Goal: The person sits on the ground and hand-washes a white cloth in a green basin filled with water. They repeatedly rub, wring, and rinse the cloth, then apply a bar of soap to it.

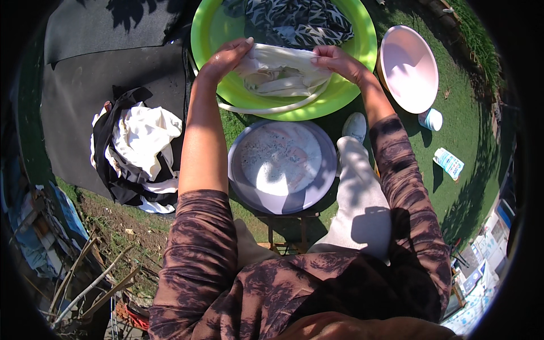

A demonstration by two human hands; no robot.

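Stretched between both hands is a wet white garment (293, 61), held over the near part of a large lime-green tub (208, 25). My left hand (227, 57) grips one end of its upper edge, and my right hand (338, 61) pinches the other end. Behind it in the tub lies a black-and-white leaf-patterned cloth (297, 19). A pale hose (272, 109) curves along the tub's near side. Closer to me, a grey-purple basin (327, 170) holds sudsy water (276, 161), with pinkish cloth partly visible under the foam.
Black and white clothes (144, 136) are heaped on a dark mat (76, 123) at left. A pink basin (410, 68) leans to the right of the tub, near a white tub-shaped container (432, 120) and a printed pouch (449, 163). Sticks (93, 282) jut up at lower left.
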